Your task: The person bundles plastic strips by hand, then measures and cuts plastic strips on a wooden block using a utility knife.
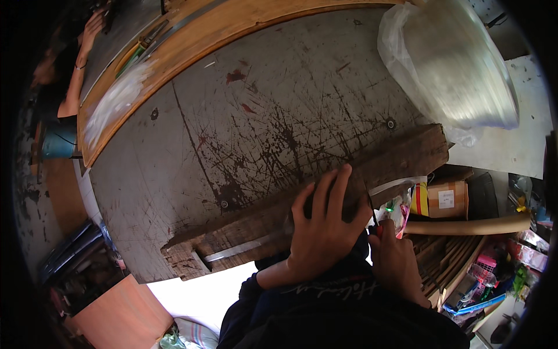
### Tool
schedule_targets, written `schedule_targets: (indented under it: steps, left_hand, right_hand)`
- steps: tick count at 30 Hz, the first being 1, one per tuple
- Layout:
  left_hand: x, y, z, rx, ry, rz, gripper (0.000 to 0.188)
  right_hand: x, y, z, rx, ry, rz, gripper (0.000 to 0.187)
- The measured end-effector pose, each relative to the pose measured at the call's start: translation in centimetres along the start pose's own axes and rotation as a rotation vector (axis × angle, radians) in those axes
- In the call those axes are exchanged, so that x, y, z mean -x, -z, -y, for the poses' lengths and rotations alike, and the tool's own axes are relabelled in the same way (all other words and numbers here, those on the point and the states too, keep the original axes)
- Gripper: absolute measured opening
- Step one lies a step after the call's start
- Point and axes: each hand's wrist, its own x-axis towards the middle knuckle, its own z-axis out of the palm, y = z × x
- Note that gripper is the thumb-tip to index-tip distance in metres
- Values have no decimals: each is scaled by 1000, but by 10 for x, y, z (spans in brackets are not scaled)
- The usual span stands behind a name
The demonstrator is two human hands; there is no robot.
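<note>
A thick, worn wooden beam lies slantwise along the near edge of the scratched grey tabletop. A pale, flat strip runs along the beam's near side. My left hand rests on the beam with fingers stretched out and apart. Close beside it, my right hand is closed around a red-handled tool. A thin dark blade or rod rises from that handle against the beam's near side, next to my left thumb. The tool's exact kind is not clear, and most of its handle is hidden by my fingers.
A large plastic-wrapped roll stands at the far right. Along the far edge runs a wooden board with clear plastic on it. Another person's arm shows at the far left. Cardboard boxes sit at right.
</note>
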Motion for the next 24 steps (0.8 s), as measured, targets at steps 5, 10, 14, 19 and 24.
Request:
schedule_targets:
  steps: [5,10,14,19,24]
  left_hand:
    - [-1,1,1,1,-6,15,15]
    - [-2,1,0,-21,-3,14,16]
    - [-4,5,-2,12,23,2,14]
    - [-3,3,-1,9,50,-47,13]
    - [-4,3,-1,73,111,-61,15]
  right_hand:
    - [-5,3,0,-15,-13,1,22]
    - [-13,9,-2,-93,-15,90,24]
    - [-13,9,-12,-146,84,22,22]
    - [-11,23,-14,-378,34,150,22]
    - [9,21,-43,-761,134,99,27]
